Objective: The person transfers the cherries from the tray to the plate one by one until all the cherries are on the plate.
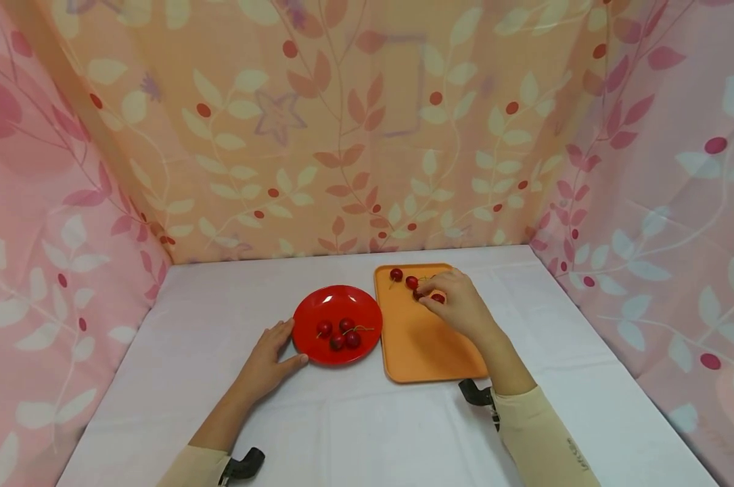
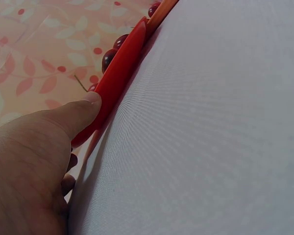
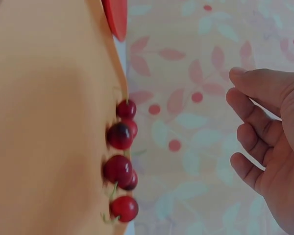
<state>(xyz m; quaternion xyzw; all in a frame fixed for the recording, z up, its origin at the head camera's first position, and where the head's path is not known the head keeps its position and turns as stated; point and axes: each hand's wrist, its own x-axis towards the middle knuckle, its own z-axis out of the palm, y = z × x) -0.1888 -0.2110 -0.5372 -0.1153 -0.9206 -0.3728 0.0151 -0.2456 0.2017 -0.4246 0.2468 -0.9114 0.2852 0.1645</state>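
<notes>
A red plate (image 1: 367, 302) holds several cherries (image 1: 352, 339), some with green stems. At its left rim, my left hand (image 1: 269, 358) holds the edge, thumb at the near side and fingers along the left. The left wrist view shows that thumb (image 2: 90, 105) pressed on the rim. More cherries (image 3: 118, 170) lie near the far end of an orange tray (image 1: 427, 352). Over them hovers my right hand (image 1: 461, 308), partly hiding them in the head view. Its fingers (image 3: 247, 169) are loosely bent, with nothing between them in the right wrist view.
The plate stands directly left of the tray on a white cloth (image 1: 318, 433). Floral curtains (image 1: 342, 135) enclose the table at the back and both sides. Dark wrist mounts (image 1: 247, 465) stick out from both sleeves above the cloth.
</notes>
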